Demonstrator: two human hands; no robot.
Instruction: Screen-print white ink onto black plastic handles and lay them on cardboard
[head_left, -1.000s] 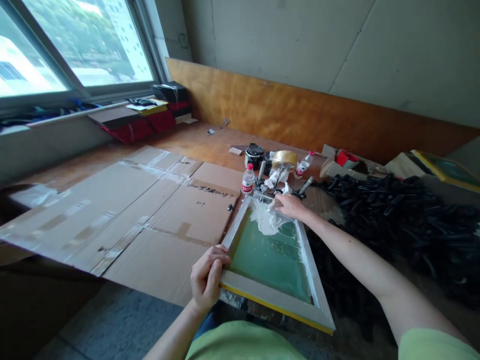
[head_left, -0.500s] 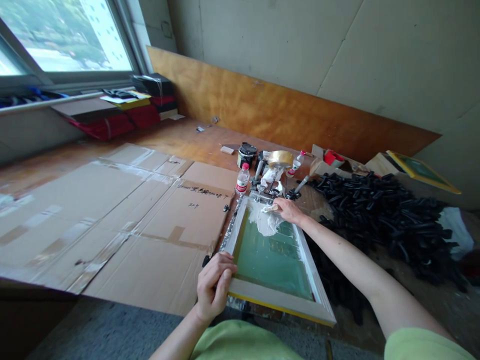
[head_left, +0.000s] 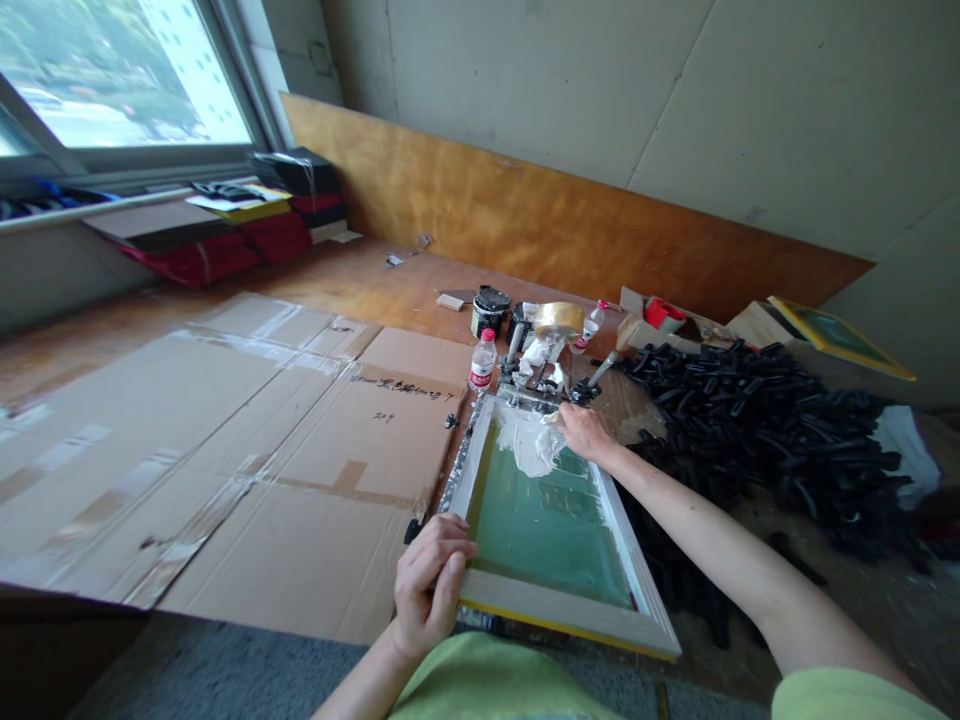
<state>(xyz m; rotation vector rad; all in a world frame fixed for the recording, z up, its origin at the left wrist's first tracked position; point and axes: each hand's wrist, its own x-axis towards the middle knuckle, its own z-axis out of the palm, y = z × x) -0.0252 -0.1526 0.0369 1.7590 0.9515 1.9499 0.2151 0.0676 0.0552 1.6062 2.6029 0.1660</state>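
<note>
A screen printing frame (head_left: pixel 562 605) with green mesh (head_left: pixel 536 535) lies in front of me, its yellow-edged near side toward my body. My left hand (head_left: pixel 433 575) is closed around its near left corner. White ink (head_left: pixel 529 445) is smeared thickly over the far end of the mesh. Just above that ink, my right hand (head_left: pixel 586 432) pinches a small whitish scraper (head_left: pixel 553 418), mostly covered by the fingers. Behind the frame's far edge is a metal clamp (head_left: pixel 525 395) with upright bolts, spattered white.
Flattened cardboard (head_left: pixel 300 440) covers the table to the left. Beyond the frame stand a red-capped bottle (head_left: pixel 482 362), a black ink tub (head_left: pixel 491 310) and a tape roll (head_left: pixel 559 318). Many black pieces (head_left: pixel 765 450) are heaped at right, near another yellow frame (head_left: pixel 844 340).
My right hand has shifted slightly right and down with the scraper over the ink. The left hand keeps its hold on the frame corner. The whole view has shifted a little.
</note>
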